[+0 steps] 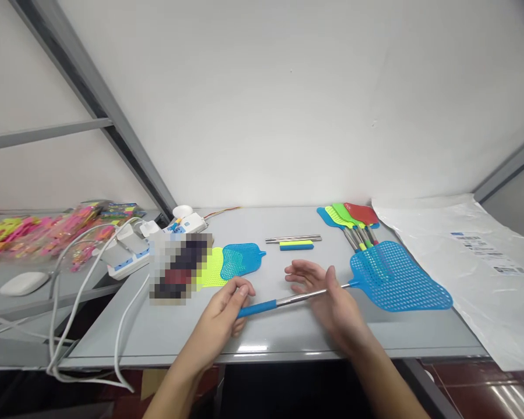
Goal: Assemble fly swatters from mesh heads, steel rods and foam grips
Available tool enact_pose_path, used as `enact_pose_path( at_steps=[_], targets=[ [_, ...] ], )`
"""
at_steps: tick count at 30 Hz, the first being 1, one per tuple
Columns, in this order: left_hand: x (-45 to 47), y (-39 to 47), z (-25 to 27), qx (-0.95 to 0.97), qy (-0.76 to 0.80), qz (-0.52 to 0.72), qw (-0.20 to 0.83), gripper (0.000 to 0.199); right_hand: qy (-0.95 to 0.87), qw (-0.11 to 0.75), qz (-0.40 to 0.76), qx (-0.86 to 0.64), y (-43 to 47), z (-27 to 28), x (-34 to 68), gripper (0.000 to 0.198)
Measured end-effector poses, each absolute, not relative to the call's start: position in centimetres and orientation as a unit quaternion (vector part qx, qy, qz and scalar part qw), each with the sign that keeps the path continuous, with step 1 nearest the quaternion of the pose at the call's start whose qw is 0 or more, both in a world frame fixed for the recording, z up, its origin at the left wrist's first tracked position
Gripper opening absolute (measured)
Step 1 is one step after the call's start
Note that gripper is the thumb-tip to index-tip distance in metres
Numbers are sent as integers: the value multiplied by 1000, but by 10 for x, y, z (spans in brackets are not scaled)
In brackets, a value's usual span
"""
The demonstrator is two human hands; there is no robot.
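Note:
A blue fly swatter (399, 276) is held level above the table, its mesh head to the right and its metal shaft running left to a blue grip. My left hand (227, 308) is closed around the end of that grip. Beside the shaft, near the head, my right hand (332, 305) has its fingers apart and thumb raised; the shaft crosses in front of its palm without being gripped. Loose blue (242, 259) and yellow (212, 269) swatter heads lie overlapping left of centre. Behind my hands are metal rods (293, 239) and yellow and blue grips (296, 245).
Several finished-looking swatters (349, 218) in blue, yellow, green and red lie at the back right. White plastic packaging (471, 262) covers the table's right side. Power strips (133, 253) with white cables and a blurred-out object (181, 267) occupy the left. Bagged pink items (48, 233) lie beyond.

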State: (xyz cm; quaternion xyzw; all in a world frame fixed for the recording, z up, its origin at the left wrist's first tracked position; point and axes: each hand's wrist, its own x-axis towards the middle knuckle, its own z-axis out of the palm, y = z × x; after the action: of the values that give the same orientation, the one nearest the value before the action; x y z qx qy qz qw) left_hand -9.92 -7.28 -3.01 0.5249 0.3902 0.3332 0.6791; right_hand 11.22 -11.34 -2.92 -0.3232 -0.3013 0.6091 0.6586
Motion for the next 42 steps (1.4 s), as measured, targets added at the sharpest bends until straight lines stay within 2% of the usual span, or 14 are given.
enact_pose_path(
  at_steps=[3, 6, 9, 13, 22, 30, 32, 37, 42],
  targets=[
    [-111, -71, -27, 538, 412, 334, 655, 24, -261, 698, 594, -301, -114, -25, 131, 44],
    [-117, -70, -26, 558, 417, 316, 644, 26, -221, 725, 576, -305, -112, -22, 140, 45],
    [-118, -69, -29, 560, 418, 322, 639, 26, -236, 724, 551, -342, -109, -23, 135, 48],
    [-111, -73, -29, 563, 412, 344, 628, 25, -284, 730, 483, -391, -109, -28, 116, 40],
    [-100, -83, -22, 578, 412, 323, 625, 29, -327, 695, 506, -393, -115, -33, 99, 42],
    [-96, -84, -12, 711, 443, 233, 494, 22, -353, 682, 477, -427, -118, -16, 111, 39],
    [-78, -89, -18, 697, 439, 234, 516, 28, -403, 641, 469, -454, -119, -10, 111, 39],
    [-12, -99, -44, 525, 384, 245, 719, 46, -460, 576, 451, -504, -109, 0, 118, 37],
    [48, -88, -36, 473, 367, 246, 763, 57, -497, 472, 350, -638, -97, 6, 152, 32]
  ],
)
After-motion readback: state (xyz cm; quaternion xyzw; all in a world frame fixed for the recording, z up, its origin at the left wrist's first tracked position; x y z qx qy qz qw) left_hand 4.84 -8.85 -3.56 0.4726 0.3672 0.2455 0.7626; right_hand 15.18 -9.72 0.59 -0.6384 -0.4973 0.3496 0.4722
